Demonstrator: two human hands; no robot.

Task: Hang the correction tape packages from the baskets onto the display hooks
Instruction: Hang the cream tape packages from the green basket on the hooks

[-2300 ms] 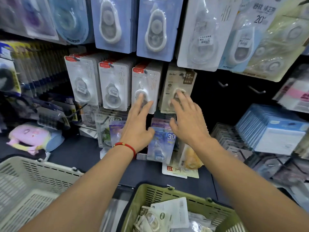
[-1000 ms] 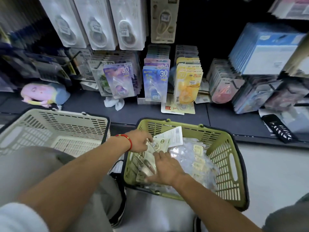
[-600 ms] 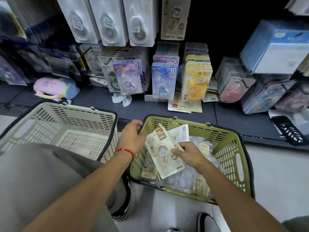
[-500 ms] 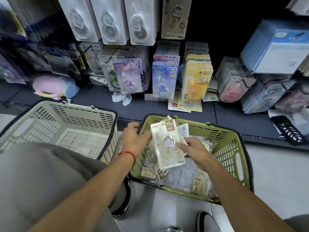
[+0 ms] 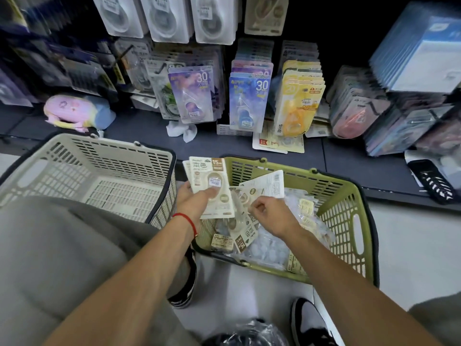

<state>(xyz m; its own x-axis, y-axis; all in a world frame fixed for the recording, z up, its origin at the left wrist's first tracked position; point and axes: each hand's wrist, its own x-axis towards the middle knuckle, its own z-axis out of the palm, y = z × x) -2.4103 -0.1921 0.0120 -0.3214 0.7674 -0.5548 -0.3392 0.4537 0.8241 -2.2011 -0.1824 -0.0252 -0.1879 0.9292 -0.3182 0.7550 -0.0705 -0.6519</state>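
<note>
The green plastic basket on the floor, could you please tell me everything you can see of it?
The green plastic basket is slatted, with a dark rim, a cut-out side grip and a dark handle folded down. It sits upright on the pale floor before the shelf, right of the beige basket, and holds loose correction tape packages. The right hand reaches into it.

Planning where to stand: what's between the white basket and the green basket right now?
In the head view, the left hand holding beige correction tape packages sits between white basket and green basket.

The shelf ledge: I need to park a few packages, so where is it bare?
Bare dark ledge lies between the pink plush and the crumpled white tissue, and again right of the yellow packages. The middle is crowded with hanging packs and loose cards.
</note>
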